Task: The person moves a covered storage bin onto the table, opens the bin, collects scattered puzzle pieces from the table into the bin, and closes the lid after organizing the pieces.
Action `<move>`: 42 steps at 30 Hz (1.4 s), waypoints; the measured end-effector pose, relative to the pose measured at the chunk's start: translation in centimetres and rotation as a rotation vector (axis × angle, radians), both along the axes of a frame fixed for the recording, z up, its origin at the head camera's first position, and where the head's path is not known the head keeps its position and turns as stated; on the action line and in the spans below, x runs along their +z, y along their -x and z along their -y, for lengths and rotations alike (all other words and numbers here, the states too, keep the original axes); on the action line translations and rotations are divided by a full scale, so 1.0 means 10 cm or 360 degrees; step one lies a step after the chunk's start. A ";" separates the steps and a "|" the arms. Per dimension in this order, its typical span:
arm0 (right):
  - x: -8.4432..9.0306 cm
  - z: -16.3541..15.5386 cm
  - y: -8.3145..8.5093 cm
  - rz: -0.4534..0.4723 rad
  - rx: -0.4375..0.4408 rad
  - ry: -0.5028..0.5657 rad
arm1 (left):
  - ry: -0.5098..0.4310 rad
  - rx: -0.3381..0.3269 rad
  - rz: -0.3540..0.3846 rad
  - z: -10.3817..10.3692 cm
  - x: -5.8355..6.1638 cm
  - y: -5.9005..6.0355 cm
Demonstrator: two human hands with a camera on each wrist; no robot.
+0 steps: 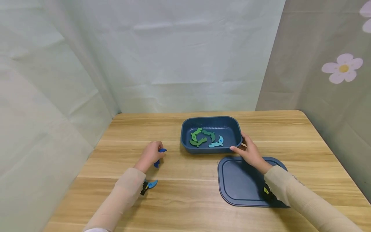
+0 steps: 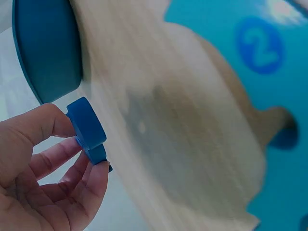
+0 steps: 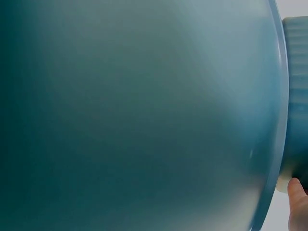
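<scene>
My left hand [image 1: 152,156] pinches a dark blue crocodile-like toy piece [image 2: 90,124] between thumb and fingers, just above the table left of the box. In the head view that piece is partly hidden behind the hand. My right hand [image 1: 248,151] grips the near right corner of a dark blue open box [image 1: 213,150], thumb at the front and fingers along the right side. Inside the box lie several flat toy pieces: a light blue one [image 1: 216,142], a dark green one [image 1: 210,134] and lighter green ones [image 1: 198,141]. Only a thumb [image 3: 296,197] shows in the right wrist view.
A dark blue lid [image 1: 242,185] lies flat on the wooden table [image 1: 185,190], partly under my right forearm. A lighter blue piece [image 1: 152,184] rests by my left wrist; it is marked 2 in the left wrist view. Pale cloth [image 1: 188,58] hangs behind the table.
</scene>
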State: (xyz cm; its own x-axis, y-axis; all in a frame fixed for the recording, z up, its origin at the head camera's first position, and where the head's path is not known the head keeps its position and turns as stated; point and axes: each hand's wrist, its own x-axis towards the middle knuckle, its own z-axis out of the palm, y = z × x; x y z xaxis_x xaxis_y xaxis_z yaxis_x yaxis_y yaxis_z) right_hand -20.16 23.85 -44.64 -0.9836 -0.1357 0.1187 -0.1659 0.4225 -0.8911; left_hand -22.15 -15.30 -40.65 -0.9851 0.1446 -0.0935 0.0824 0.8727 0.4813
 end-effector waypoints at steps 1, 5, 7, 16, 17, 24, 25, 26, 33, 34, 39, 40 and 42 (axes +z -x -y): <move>0.00 0.00 0.00 -0.0001 -0.0002 -0.0006 | -0.0006 -0.0001 -0.0002 -0.01 0.01 0.01; -0.01 -0.01 0.01 -0.0014 -0.0005 -0.0020 | -0.0027 0.0003 -0.0019 -0.06 0.03 0.02; 0.00 0.00 0.01 -0.0019 -0.0008 -0.0030 | -0.0044 -0.0002 -0.0023 -0.08 0.04 0.03; -0.04 0.04 0.01 0.0011 -0.0011 -0.0032 | -0.0031 -0.0024 -0.0056 -0.12 0.11 0.05; -0.04 0.04 0.01 0.0013 -0.0012 -0.0035 | -0.0028 -0.0028 -0.0055 -0.12 0.12 0.05; -0.03 0.05 0.01 -0.0003 -0.0008 -0.0021 | -0.0023 -0.0042 -0.0091 -0.16 0.19 0.06; -0.03 0.05 0.01 -0.0005 -0.0006 -0.0019 | -0.0035 -0.0041 -0.0089 -0.16 0.19 0.07; -0.03 0.05 0.01 -0.0007 -0.0005 -0.0017 | -0.0040 -0.0042 -0.0092 -0.17 0.20 0.07; -0.03 0.04 0.01 0.0000 0.0001 -0.0014 | -0.0067 -0.0056 -0.0123 -0.24 0.25 0.10; -0.03 0.04 0.01 0.0000 0.0002 -0.0012 | -0.0067 -0.0049 -0.0123 -0.25 0.26 0.10; -0.01 0.02 0.01 -0.0013 0.0005 -0.0003 | -0.0041 -0.0036 -0.0140 -0.33 0.34 0.15; -0.01 0.01 0.01 -0.0013 0.0003 -0.0004 | -0.0032 -0.0038 -0.0147 -0.35 0.35 0.17; -0.01 0.01 0.01 -0.0008 0.0001 -0.0003 | -0.0014 -0.0045 -0.0163 -0.38 0.37 0.19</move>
State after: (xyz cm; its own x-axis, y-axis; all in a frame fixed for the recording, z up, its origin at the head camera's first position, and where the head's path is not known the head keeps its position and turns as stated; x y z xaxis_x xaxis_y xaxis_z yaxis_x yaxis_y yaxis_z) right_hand -20.30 23.73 -44.70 -0.9829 -0.1364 0.1236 -0.1707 0.4243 -0.8893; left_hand -24.07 -11.48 -36.93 -0.9849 0.1728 0.0087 0.1560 0.8650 0.4769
